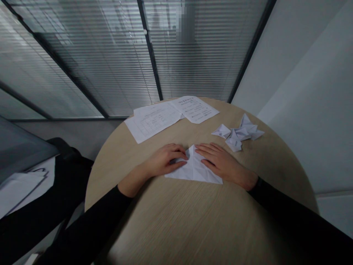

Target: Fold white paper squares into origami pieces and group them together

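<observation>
A creased white sheet of paper [194, 170], folded into a triangle, lies on the round wooden table [176, 217] with its long edge toward me. My left hand [167, 160] rests on its left side, fingers slightly bent and apart over the paper. On the right slope my right hand [219, 162] lies flat, fingers stretched out toward the top point. Parts of both sloping edges are hidden under the hands. Several folded paper shapes [239, 132] sit in a pile beyond my right hand.
Printed sheets [160, 119] overlap near the table's far edge. To the left, a person's dark-clothed leg [68, 184] and white papers [30, 187] show beside the table. Window blinds [193, 66] stand behind it, and a pale wall [309, 92] is on the right.
</observation>
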Tool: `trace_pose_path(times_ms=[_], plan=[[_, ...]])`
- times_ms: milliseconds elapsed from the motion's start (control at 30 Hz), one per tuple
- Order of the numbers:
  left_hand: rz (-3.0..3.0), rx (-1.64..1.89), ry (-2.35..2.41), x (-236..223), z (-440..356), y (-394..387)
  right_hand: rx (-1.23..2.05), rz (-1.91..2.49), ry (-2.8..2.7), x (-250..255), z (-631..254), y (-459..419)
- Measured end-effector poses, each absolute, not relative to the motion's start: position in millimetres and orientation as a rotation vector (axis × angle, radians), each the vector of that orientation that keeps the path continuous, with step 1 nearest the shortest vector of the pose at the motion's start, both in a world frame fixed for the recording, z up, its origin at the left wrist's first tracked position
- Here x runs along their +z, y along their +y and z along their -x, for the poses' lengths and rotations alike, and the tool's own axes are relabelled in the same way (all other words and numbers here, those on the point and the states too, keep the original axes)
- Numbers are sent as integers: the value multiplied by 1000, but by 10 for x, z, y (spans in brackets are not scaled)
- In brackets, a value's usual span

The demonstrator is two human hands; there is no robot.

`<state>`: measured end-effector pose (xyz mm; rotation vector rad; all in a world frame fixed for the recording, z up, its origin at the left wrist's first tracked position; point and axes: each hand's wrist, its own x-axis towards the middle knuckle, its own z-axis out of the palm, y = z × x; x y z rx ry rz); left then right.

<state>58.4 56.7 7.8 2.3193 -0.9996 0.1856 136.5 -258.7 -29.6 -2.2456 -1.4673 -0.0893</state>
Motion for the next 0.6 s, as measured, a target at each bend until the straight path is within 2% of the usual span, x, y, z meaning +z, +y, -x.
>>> trace_pose_path(times_ms=[300, 600], plan=[[-2362, 204, -1024, 46, -616, 607, -62, 2324, -1516, -311, -1282, -2563], [-2272, 105, -1092, 155, -567, 586, -154, 2067, -1615, -177, -1248, -2568]])
